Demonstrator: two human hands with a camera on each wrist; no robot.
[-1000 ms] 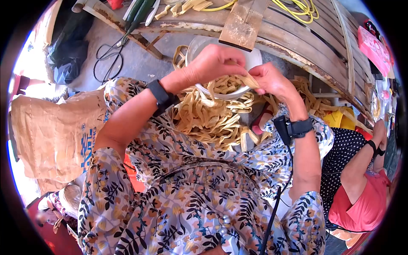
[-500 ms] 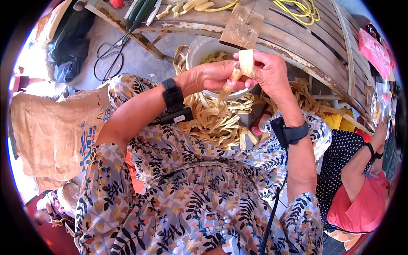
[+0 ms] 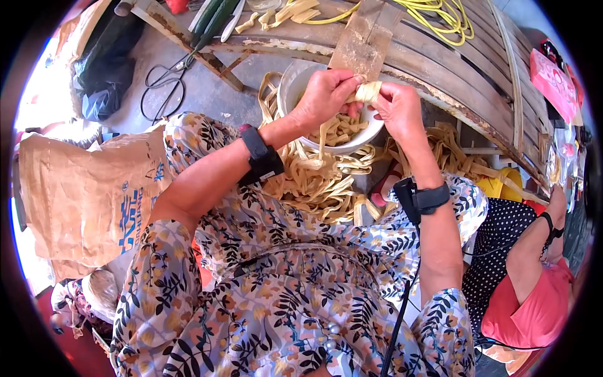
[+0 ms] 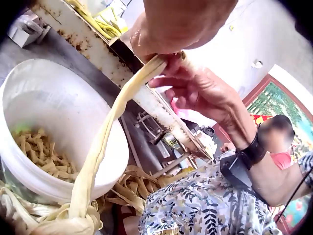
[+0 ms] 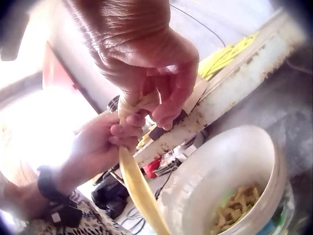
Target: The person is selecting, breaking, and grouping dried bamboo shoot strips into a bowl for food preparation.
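Over the white bucket (image 3: pixel 287 88), both hands work on one long, soft, pale yellow strip (image 4: pixel 101 142). My left hand (image 3: pixel 325 97) pinches it between thumb and fingers. My right hand (image 3: pixel 402 112) grips a wrapped, looped part of the strip (image 3: pixel 369 92), its fingertips close to the left ones. From the hands, the strip's tail runs down past the bucket rim to a tangled heap of similar strips (image 3: pixel 314 185) on the floor. Short, knotted-looking pieces (image 4: pixel 44 154) lie inside the bucket.
A slatted bench (image 3: pixel 440 81) with a rusty edge runs behind the bucket, bearing a wooden board (image 3: pixel 364 47) and a yellow cord (image 3: pixel 440 22). A large brown sack (image 3: pixel 88 201) stands at the left. Another person in a red top (image 3: pixel 527 301) sits at the right.
The strip, stretched between the hands at first, was looped over the right fingers and is now wrapped tighter. My left hand has moved up beside the loop, opening the view into the bucket.
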